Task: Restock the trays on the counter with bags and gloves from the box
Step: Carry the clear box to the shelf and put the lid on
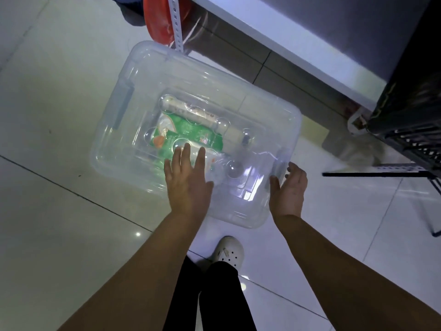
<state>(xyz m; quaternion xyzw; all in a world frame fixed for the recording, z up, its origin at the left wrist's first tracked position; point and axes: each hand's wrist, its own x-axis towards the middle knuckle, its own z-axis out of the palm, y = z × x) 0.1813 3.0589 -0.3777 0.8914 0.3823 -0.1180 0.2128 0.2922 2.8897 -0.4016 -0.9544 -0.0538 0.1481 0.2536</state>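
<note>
A clear plastic storage box with its lid on stands on the tiled floor. Through the lid I see a green packet and a white roll inside. My left hand lies flat on the lid near its front edge, fingers straight. My right hand is at the box's right end beside the grey latch, fingers loosely spread, holding nothing.
A white counter edge runs along the upper right, with a perforated metal post and an orange round object behind the box. A dark crate is at the right. My white shoe stands just behind the box.
</note>
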